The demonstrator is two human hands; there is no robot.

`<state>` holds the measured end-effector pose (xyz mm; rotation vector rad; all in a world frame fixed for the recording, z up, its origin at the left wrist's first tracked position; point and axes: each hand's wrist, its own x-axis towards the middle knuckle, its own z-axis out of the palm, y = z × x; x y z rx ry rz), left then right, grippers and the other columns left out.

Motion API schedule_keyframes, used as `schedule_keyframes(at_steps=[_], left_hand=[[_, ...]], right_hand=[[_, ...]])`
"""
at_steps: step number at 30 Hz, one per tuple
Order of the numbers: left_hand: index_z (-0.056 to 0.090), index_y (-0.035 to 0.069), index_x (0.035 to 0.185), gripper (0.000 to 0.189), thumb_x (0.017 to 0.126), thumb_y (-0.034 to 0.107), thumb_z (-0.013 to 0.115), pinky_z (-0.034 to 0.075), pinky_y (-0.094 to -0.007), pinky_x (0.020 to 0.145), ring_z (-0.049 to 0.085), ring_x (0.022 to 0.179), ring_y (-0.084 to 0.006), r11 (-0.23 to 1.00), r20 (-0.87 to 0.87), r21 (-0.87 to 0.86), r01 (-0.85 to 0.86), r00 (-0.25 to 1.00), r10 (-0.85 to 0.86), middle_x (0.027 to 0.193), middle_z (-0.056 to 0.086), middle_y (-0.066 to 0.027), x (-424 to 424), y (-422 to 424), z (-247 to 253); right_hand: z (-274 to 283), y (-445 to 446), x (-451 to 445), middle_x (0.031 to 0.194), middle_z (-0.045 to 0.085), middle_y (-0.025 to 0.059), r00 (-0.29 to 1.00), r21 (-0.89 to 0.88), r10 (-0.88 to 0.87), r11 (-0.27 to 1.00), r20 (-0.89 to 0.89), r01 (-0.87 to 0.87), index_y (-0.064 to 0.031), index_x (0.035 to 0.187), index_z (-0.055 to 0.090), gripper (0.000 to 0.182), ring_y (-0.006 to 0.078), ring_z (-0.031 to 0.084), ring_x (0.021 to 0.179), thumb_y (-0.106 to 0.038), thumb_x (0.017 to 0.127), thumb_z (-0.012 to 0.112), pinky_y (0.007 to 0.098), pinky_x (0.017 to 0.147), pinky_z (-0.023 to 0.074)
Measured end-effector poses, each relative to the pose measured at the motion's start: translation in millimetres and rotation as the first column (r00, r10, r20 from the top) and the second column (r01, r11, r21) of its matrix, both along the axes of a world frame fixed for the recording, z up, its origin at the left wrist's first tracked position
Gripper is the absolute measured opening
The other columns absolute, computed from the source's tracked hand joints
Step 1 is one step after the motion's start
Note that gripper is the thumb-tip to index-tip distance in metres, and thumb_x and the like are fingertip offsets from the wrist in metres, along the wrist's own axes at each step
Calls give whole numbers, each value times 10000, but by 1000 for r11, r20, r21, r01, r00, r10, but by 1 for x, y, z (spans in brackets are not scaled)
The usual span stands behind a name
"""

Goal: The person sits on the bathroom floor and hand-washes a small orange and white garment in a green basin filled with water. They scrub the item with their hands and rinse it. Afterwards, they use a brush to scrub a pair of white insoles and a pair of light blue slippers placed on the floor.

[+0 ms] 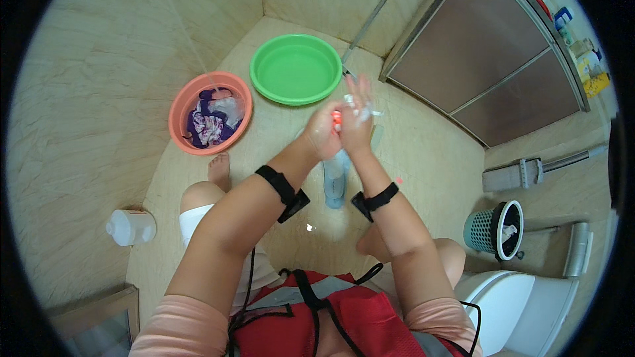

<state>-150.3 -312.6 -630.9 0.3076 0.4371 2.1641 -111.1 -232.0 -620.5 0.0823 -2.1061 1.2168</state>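
Note:
My left hand (325, 131) and my right hand (357, 121) are together in front of me, over the tiled floor. A small orange-red item (337, 121) shows between them, against the left palm; its kind is unclear. White foam or a thin white material (364, 113) lies on the right hand's fingers, which are stretched out. Beneath the hands is a light-blue slipper (335, 183), partly hidden. Beyond them stands a green plastic basin (296, 69). A coral plastic basin (176, 119) at the left holds water and purple patterned cloth (208, 126), with a thin stream of water running into it.
A white plastic jug (130, 227) is by the left wall. At the right are a lidded toilet (501, 302), a lined waste basket (481, 231) and a cabinet (476, 44) with bottles on top. A metal pole (379, 10) leans behind the green basin.

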Motion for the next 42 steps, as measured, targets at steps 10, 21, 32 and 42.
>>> schedule_keyframes(at_steps=[10, 21, 32, 42], left_hand=[[400, 64, 1372, 432, 1010, 288, 333, 358, -353, 1046, 473, 1222, -198, 980, -14, -132, -148, 989, 148, 1364, 476, -82, 32, -6, 48], [541, 125, 1034, 203, 969, 288, 440, 482, -313, 799, 582, 911, -151, 905, -194, -109, -411, 902, 386, 971, 586, -43, 5, -23, -2], [502, 99, 1255, 456, 974, 444, 401, 400, -332, 982, 520, 1131, -163, 946, 174, -110, -305, 931, 320, 1211, 567, -37, 19, -29, 51], [562, 112, 1172, 337, 958, 342, 441, 444, -312, 868, 565, 995, -144, 906, 197, -287, -311, 906, 374, 1100, 613, -24, 12, -30, 50]], right_hand=[[14, 26, -1, 1399, 418, 232, 996, -231, 7, 973, 93, 15, -46, 1325, 497, 450, 375, 310, 1354, -194, 901, 469, 425, 1115, 200], [32, -51, 23, 1411, 410, 210, 991, -217, 112, 972, 79, -92, -15, 1341, 463, 504, 321, 336, 1352, -189, 880, 569, 398, 1101, 256], [40, -48, 25, 1404, 414, 196, 959, -394, 278, 888, 51, -237, 14, 1360, 430, 489, 295, 358, 1317, -169, 906, 424, 370, 1097, 244], [19, -52, 29, 1465, 327, 213, 995, 122, 99, 988, 15, -100, 0, 1377, 408, 470, 352, 231, 1393, -191, 950, 361, 412, 1137, 156]])
